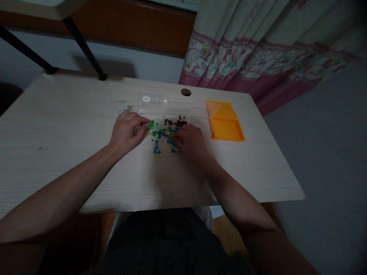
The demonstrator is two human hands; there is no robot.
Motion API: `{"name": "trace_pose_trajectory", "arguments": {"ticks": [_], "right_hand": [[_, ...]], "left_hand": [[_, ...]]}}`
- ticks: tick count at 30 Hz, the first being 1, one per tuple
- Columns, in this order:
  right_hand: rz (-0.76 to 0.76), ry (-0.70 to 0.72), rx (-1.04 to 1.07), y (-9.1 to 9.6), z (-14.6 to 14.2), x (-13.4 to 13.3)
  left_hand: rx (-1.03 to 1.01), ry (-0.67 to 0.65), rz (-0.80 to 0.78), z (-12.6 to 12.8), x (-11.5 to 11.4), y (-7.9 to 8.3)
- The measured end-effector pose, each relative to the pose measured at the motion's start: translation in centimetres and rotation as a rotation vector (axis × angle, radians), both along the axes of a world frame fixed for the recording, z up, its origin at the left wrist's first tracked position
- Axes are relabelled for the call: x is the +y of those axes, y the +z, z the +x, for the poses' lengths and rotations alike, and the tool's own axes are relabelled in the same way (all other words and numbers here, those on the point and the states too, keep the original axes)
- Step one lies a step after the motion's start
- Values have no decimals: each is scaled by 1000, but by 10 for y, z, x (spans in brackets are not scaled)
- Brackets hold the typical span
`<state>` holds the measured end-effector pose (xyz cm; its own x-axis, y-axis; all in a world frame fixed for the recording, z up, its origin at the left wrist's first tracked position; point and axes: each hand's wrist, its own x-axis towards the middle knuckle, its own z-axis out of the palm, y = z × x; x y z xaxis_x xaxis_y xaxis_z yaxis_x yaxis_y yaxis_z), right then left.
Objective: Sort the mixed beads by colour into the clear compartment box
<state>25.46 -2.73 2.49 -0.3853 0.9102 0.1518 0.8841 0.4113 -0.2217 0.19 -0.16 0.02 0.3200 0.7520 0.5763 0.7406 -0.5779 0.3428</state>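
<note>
Step in hand: I am sorting, as I judge it, small mixed pieces [164, 133] by colour, with both hands working at once.
Mixed pieces: blue, yellow and green ones are lying loose on the desk [86, 164], between my hands and well in from the front edge.
Left hand: my left hand [126, 131] is curving in from the left side, thumb and forefinger nearly meeting just beside the green pieces [152, 123]; I cannot tell whether one is being gripped.
Right hand: my right hand [192, 143] is bending over the right side of the mixed pieces, fingertips down among them; its grasp is being hidden by the fingers, so I cannot tell what it is holding.
Clear tray: the clear tray [165, 109] is standing beyond the mixed pieces, toward the rear edge; the brown pieces [180, 123] are lying in its right compartment, and the green pieces appear to be lying at its left one.
Orange box: the orange box [228, 130] is sitting open near the rear right corner, right of my right hand.
Next move: it is calling, I judge, for a light fingertip pinch on single pieces, without knocking the tray wall.
</note>
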Motion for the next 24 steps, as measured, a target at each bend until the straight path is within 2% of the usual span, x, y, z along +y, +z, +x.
{"name": "trace_pose_trajectory", "arguments": {"ticks": [4, 12, 17, 24], "right_hand": [[-8, 15, 106, -3, 0, 2], [-81, 67, 399, -7, -3, 8], [-148, 105, 471, -3, -5, 4], [-177, 155, 450, -4, -9, 2]], "left_hand": [[-1, -68, -27, 2, -2, 3], [106, -371, -112, 7, -6, 5], [147, -396, -110, 8, -8, 4], [139, -429, -89, 7, -8, 3]]}}
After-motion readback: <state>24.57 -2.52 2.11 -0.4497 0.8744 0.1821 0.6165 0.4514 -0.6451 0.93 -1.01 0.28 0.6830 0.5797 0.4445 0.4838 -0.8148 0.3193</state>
